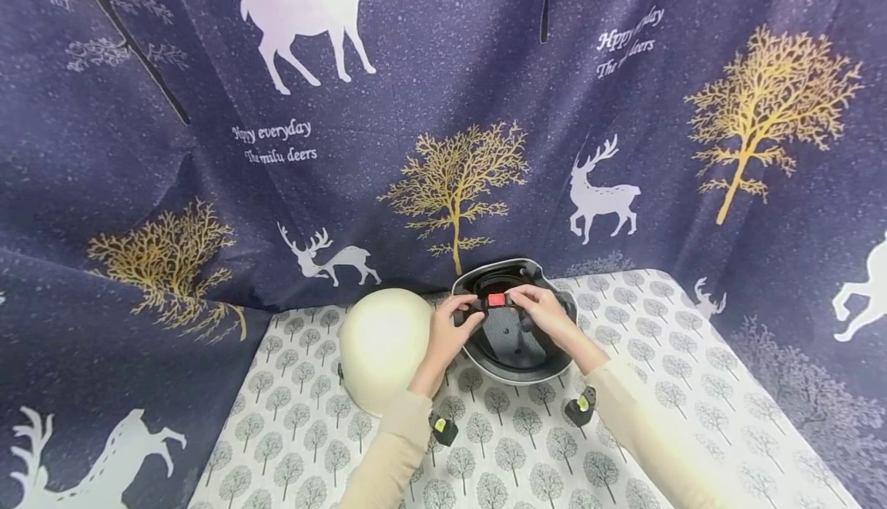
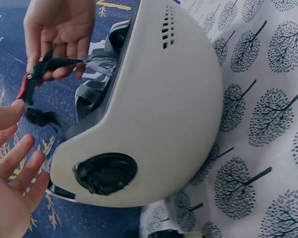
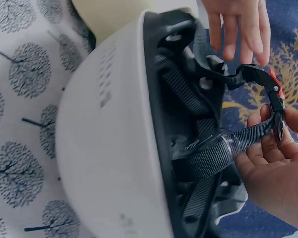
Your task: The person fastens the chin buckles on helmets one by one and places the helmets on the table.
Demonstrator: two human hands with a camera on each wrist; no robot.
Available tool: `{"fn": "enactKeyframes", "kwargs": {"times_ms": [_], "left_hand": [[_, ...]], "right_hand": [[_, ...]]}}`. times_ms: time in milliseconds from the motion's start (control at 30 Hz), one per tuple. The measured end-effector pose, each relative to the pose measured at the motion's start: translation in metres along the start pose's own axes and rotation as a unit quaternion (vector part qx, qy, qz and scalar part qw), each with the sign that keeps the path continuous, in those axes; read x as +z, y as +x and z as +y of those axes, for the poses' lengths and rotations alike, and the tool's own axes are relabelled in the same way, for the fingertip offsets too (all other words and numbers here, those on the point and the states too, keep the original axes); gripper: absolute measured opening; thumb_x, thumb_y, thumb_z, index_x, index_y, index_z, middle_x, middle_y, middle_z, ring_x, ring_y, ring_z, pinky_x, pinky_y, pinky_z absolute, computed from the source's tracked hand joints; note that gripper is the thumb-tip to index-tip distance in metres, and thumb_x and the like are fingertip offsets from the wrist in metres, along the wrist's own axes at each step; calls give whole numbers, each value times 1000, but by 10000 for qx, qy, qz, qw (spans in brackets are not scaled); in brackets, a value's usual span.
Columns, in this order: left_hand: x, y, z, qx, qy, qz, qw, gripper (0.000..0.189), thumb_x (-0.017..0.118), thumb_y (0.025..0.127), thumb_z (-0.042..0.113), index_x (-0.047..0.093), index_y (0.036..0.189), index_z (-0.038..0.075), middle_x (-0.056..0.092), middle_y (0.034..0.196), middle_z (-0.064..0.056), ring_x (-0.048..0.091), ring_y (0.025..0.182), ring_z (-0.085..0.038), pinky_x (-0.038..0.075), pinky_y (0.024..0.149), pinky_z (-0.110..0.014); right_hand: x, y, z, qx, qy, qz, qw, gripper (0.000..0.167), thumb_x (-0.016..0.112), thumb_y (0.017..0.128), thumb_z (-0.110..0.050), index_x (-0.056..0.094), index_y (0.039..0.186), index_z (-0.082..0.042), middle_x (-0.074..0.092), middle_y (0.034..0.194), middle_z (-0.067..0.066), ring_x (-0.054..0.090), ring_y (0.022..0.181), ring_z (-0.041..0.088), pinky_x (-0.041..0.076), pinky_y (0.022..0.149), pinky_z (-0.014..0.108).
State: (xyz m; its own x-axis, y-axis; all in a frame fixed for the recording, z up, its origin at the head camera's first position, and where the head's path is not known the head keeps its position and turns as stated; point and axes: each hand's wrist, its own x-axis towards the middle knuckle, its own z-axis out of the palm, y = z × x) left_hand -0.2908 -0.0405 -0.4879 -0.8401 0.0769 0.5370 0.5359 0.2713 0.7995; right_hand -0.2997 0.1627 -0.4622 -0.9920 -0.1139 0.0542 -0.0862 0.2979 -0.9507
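A white helmet lies upside down, its dark padded inside facing up. Above its opening stretches the chin strap with a red-and-black buckle in the middle, its two sides joined. My left hand pinches the left end of the buckle between thumb and finger, the other fingers spread loosely. On the opposite side, my right hand grips the strap at the right end of the buckle, with the thumb on top and curled fingers beneath.
Left of the helmet a smooth cream dome, apparently another helmet, sits rounded side up. Both rest on a tree-patterned tablecloth. A dark blue curtain with deer and trees hangs right behind them.
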Motion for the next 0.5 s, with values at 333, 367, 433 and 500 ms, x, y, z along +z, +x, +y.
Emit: {"fn": "enactKeyframes", "kwargs": {"times_ms": [333, 367, 433, 500], "left_hand": [[-6, -19, -13, -442, 295, -43, 9986, 34, 78, 81, 11, 69, 111, 0, 66, 114, -18, 59, 103, -39, 50, 88, -49], [-6, -21, -15, -464, 331, -54, 9984, 34, 78, 81, 12, 69, 112, 1, 65, 115, -17, 59, 104, -37, 50, 88, -46], [-6, -25, -17, -589, 327, -80, 9977, 35, 79, 81, 15, 69, 113, 3, 65, 118, -15, 59, 106, -34, 49, 87, -41], [-6, -28, -18, -724, 241, -134, 9970, 37, 79, 81, 16, 69, 114, 4, 64, 119, -15, 57, 108, -33, 48, 88, -38]], "right_hand": [[0, -1, 24, 564, -202, 253, 9979, 37, 54, 100, -25, 62, 124, 3, 66, 123, 19, 61, 108, 20, 46, 101, 35], [1, -1, 26, 557, -254, 254, 9978, 38, 53, 101, -25, 62, 124, 3, 64, 127, 21, 60, 113, 26, 45, 104, 39], [2, -1, 30, 561, -200, 242, 9979, 37, 52, 101, -23, 61, 125, 3, 61, 130, 22, 56, 122, 33, 42, 107, 44], [3, -1, 33, 494, -161, 257, 9983, 35, 52, 101, -21, 61, 125, 3, 60, 131, 23, 54, 125, 36, 41, 110, 46]]}}
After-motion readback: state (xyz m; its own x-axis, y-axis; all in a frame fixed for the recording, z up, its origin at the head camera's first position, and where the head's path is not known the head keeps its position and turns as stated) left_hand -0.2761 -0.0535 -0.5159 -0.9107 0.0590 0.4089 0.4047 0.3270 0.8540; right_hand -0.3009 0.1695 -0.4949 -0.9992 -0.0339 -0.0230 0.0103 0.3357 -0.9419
